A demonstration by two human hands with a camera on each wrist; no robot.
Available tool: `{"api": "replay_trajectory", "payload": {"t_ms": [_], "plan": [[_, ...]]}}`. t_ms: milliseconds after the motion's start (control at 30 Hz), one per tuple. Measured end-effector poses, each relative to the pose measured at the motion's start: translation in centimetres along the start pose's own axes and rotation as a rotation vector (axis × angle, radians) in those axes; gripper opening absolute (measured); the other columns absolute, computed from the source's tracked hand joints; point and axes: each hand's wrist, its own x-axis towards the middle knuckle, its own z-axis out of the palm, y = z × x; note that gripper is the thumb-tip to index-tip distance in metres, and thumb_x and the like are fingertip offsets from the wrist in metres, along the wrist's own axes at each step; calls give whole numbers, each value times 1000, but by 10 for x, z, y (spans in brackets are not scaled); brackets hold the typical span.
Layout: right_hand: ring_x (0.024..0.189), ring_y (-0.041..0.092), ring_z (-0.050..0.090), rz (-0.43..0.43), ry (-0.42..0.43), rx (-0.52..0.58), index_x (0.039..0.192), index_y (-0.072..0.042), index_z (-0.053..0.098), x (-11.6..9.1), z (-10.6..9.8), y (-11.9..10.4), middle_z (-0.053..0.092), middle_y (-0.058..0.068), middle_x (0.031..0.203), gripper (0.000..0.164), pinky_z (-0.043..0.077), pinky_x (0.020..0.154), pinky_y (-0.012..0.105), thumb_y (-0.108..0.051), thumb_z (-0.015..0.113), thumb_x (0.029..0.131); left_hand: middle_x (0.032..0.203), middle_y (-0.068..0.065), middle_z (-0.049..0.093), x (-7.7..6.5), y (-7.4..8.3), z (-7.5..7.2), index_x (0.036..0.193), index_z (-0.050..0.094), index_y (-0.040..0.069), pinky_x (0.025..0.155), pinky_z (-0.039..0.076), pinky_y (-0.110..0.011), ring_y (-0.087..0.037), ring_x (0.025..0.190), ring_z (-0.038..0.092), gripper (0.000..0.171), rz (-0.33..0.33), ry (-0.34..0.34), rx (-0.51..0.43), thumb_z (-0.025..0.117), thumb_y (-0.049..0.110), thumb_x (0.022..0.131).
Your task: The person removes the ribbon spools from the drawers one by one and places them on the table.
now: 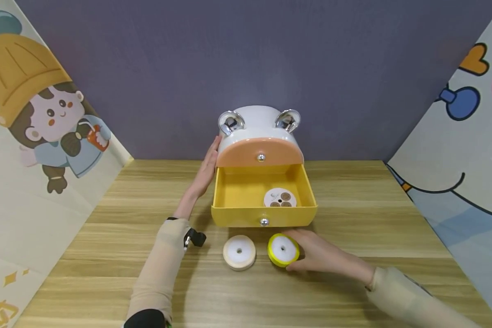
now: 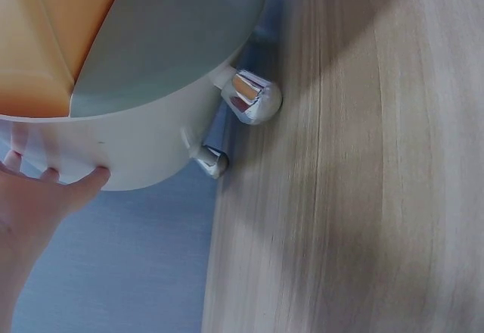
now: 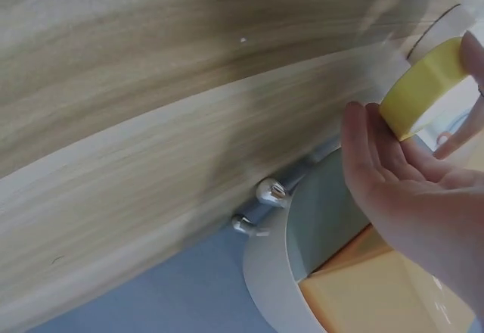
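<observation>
On the table, a small two-drawer storage box (image 1: 254, 119) with a white shell and silver ears has its yellow lower drawer (image 1: 264, 216) pulled out. A white spool with brown printed circles (image 1: 280, 197) lies inside that drawer, toward the right. My left hand (image 1: 205, 174) rests on the box's left side, fingers stretched along the white shell (image 2: 144, 155). In front of the drawer, my right hand (image 1: 317, 252) grips a yellow ribbon spool (image 1: 283, 250) by its edge, thumb nearest me. The right wrist view also has the yellow spool (image 3: 425, 87) between thumb and fingers. A cream ribbon spool (image 1: 239, 252) lies just left of it.
The orange upper drawer (image 1: 246, 152) is closed above the open one. Behind the box, a grey-blue wall (image 1: 168, 82) rises at the table's back edge. Printed cartoon panels (image 1: 8, 196) flank the wooden table (image 1: 119, 218) on both sides.
</observation>
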Motion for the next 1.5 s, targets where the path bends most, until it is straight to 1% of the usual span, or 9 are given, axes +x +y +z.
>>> {"api": "replay_trajectory", "payload": {"t_ms": [233,400,633,867,1067,1233,1300,1400,1500], "plan": [[112,26,63,30,-11,8,130,-1,59,3,5,7,65,14,126,75,54,95,45,-36,88,71,170,-3,1,0,1,0,161,14,20,126,3,-57,-25,157,-1,52,-12,-10,-11,19,23,109],[112,27,63,36,-6,-5,130,0,60,5,8,10,64,17,126,78,54,95,45,-37,90,68,170,-7,0,0,-2,0,161,13,19,125,1,-59,-27,157,-2,52,9,-10,-14,19,23,109],[109,27,63,-2,20,-34,125,0,63,7,11,14,66,15,122,77,54,95,45,-39,91,65,170,2,2,11,-33,-1,160,15,32,126,0,-57,-20,157,-1,50,24,19,-11,17,29,110],[110,28,62,-3,0,-87,124,-1,64,7,12,15,66,14,122,76,53,96,45,-39,91,64,170,5,3,12,-38,-2,158,16,41,126,2,-56,-15,157,1,49,35,18,-9,19,43,109],[111,31,62,11,-5,-120,125,1,62,7,11,11,64,16,124,76,53,96,48,-35,91,63,170,-2,0,11,-33,-2,160,14,31,126,1,-58,-21,157,-2,50,29,6,-17,17,30,110],[114,34,62,24,-7,-152,129,2,59,6,10,9,63,19,128,84,52,97,51,-35,92,61,170,-6,-2,4,-11,-1,161,11,21,126,1,-58,-25,157,-4,52,3,-18,-21,18,24,110],[117,36,60,34,-7,-151,132,3,56,4,8,7,61,21,131,89,52,98,52,-35,92,60,170,-7,-1,1,-4,0,161,11,19,126,1,-57,-25,157,-3,52,-1,-23,-19,19,24,110],[120,37,59,39,-16,-156,135,3,54,1,1,1,58,22,135,93,51,100,54,-37,92,61,170,-7,-1,-1,-1,0,161,11,19,126,2,-57,-25,157,-3,52,-2,-22,-14,19,23,110],[114,32,62,27,-48,-150,131,1,58,-3,-12,-9,62,16,129,82,54,96,50,-36,90,65,170,-7,0,-1,0,-1,161,12,21,126,3,-56,-25,157,-2,52,-1,-17,-11,19,23,109]]}}
